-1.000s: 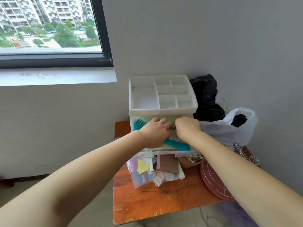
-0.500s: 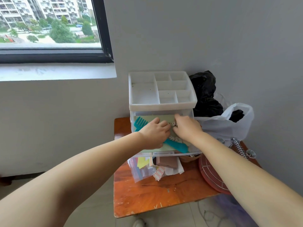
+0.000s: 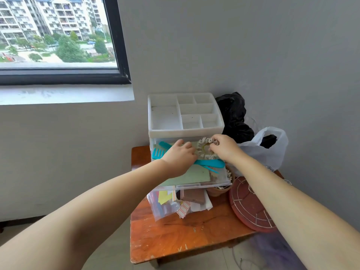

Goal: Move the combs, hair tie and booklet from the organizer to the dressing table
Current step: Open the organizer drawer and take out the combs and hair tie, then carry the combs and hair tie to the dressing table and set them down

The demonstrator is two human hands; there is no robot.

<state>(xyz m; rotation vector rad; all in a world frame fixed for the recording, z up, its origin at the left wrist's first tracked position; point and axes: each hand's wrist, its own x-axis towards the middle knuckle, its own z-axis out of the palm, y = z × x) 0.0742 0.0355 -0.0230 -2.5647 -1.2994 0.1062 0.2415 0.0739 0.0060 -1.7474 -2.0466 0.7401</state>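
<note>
A white organizer [image 3: 186, 131] with an empty divided top tray stands at the back of the orange wooden table [image 3: 175, 234]. Its clear drawer [image 3: 202, 185] is pulled out. In the drawer lie two teal combs [image 3: 209, 163] on a pale green booklet [image 3: 191, 176]. My right hand [image 3: 224, 148] pinches a beige ruffled hair tie [image 3: 204, 149] and holds it raised over the drawer. My left hand [image 3: 180, 156] rests on the combs with fingers curled; whether it grips them is hidden.
Under the drawer lie a clear bag of papers [image 3: 165, 203] and a brown box [image 3: 193, 196]. A round red-brown rack [image 3: 251, 207] lies at the right, behind it a white plastic bag [image 3: 266, 151] and a black bag [image 3: 233, 115]. A window [image 3: 58, 36] sits upper left.
My right hand has lifted the hair tie up out of the drawer, so the ring now shows. The drawer appears farther out. The left hand stays on the combs.
</note>
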